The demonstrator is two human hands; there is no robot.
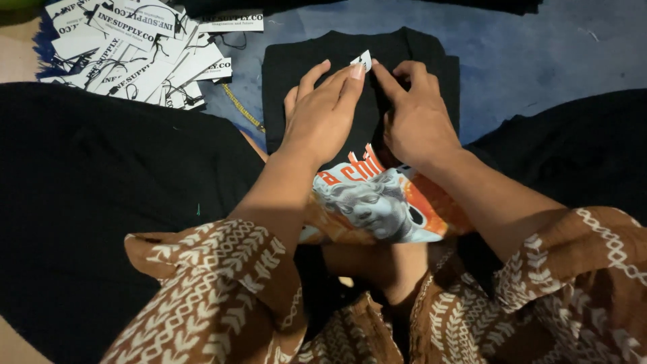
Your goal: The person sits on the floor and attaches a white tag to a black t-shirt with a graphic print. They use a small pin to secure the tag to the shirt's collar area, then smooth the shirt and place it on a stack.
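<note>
brown sleeves [222, 283] patterned with white leaves are seen nearest the lens, two of them, one on each forearm. beyond them a folded black t-shirt [296, 74] is laid flat on a blue cloth surface [539, 61], its lower part printed with an orange graphic and a pale grey statue head. one small white tag [363, 59] is pinched at the collar between the fingertips of both hands. the left hand [322, 111] is pressed flat on the shirt with its fingers stretched to the tag; the right hand [418, 114] is curled, its forefinger and thumb closed on the tag's edge. one pile of white hang tags [135, 47] with black strings is heaped well apart at the upper left, too many to be counted. dark fabric [87, 202] is spread at both sides.
</note>
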